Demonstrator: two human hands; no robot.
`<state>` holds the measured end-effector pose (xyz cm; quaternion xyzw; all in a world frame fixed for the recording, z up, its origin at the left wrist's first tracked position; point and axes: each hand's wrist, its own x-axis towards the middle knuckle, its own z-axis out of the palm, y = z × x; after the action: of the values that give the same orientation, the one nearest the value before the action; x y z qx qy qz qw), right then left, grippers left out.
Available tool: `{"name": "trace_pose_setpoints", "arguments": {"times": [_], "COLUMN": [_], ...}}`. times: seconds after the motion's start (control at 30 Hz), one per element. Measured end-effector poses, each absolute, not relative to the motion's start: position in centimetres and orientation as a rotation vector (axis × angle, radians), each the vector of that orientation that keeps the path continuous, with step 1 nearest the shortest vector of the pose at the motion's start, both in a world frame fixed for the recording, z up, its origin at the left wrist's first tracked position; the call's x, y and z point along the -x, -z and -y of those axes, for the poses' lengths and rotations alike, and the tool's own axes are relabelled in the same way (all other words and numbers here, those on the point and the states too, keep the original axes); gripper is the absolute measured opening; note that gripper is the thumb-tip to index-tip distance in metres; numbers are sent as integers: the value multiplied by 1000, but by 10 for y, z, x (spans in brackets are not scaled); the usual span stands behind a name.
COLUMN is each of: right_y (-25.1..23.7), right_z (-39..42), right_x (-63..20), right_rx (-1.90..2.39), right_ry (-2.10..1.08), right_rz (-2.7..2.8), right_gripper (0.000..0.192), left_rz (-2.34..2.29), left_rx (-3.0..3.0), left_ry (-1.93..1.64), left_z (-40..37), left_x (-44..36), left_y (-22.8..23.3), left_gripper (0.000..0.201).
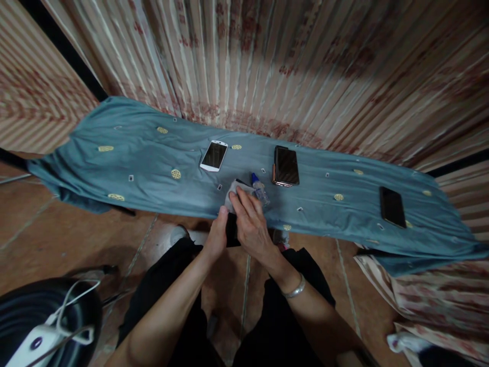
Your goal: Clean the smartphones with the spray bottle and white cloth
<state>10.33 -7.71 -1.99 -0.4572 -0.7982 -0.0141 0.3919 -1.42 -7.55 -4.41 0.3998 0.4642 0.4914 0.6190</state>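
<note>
Bottom left corner: a white device (36,342) with a cord lies on a dark round thing (49,316), both cut off by the frame edge; what they are is unclear.
Wrist: a silver bangle (294,289) sits on the right forearm.
Left hand (216,237): fingers curled around the near end of a dark phone (231,229), gripping it; the phone is mostly hidden between the two hands.
Right hand (250,219): fingers pressed together flat on a grey cloth (232,196), which covers the far end of that phone, at the near edge of the counter.
Small bottle (260,188): clear with a blue cap, lying just beside the right hand's fingers; any label is too small to read.
Counter (133,153): draped in a blue cloth with yellow spots.
White phone (214,155): screen up, left of centre, no brand readable.
Dark phone in case (286,165): right of centre, screen reflecting.
Black phone (392,206): far right, apart from the rest.
Background: striped curtain (286,61), its pattern blurred.
</note>
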Motion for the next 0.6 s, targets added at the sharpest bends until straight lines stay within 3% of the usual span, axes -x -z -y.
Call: {"name": "trace_pose_setpoints", "arguments": {"times": [0.6], "right_y": [22], "right_z": [57], "right_x": [-108], "right_rx": [1281], "right_ry": [-45], "right_rz": [1998], "right_gripper": [61], "left_rz": [-1131], "left_rx": [-1111], "left_ry": [-1045], "left_z": [85], "left_x": [16], "left_y": [28], "left_gripper": [86]}}
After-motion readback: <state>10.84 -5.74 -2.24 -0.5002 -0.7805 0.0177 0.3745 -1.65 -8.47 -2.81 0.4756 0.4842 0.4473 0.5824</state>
